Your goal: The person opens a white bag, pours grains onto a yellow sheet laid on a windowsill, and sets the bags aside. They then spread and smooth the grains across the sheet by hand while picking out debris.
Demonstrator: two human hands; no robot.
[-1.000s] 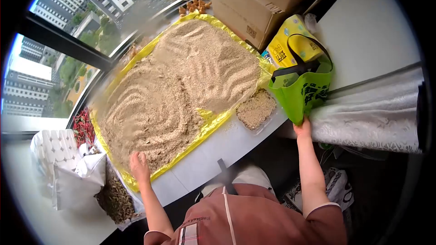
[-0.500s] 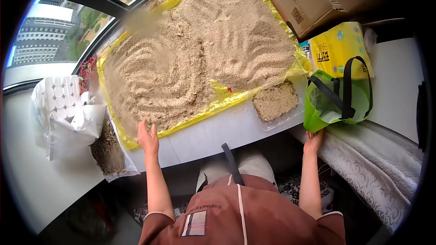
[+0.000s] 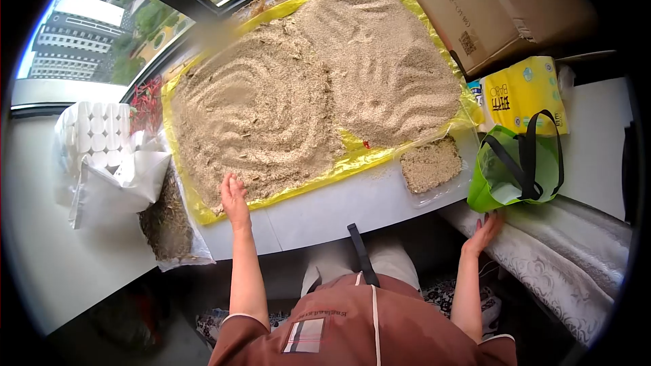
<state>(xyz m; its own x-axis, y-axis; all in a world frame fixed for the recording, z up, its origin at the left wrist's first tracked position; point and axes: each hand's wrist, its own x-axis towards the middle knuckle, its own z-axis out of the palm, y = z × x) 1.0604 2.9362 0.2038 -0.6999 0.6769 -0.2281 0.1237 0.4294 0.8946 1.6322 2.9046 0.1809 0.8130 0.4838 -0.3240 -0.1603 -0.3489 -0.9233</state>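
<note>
A broad layer of pale tan grain or husks (image 3: 380, 61), furrowed with curved ridges, lies on a yellow plastic sheet (image 3: 298, 188). At its near left edge is my left hand (image 3: 235, 200), fingers stretched out and holding nothing; whether the fingertips touch the grain I cannot tell. My right hand (image 3: 483, 232) is just below the green tote bag (image 3: 483, 177), its fingers apart and nothing in them. Between the hands, closer to the right one, sits a clear plastic tray (image 3: 434, 198) with more of the pale grain inside.
A cardboard box (image 3: 468, 0) and a yellow tissue pack (image 3: 525, 88) stand at right. On the left are wrapped white rolls (image 3: 102, 132), a white plastic bag (image 3: 119, 186), a bag of dark dried material (image 3: 169, 230) and red chillies (image 3: 146, 105) beside the window.
The whole view has shifted slightly. My left hand has turned, with its fingers now closer together by the grain. My right hand has come down a little from the tote bag, fingers more spread.
</note>
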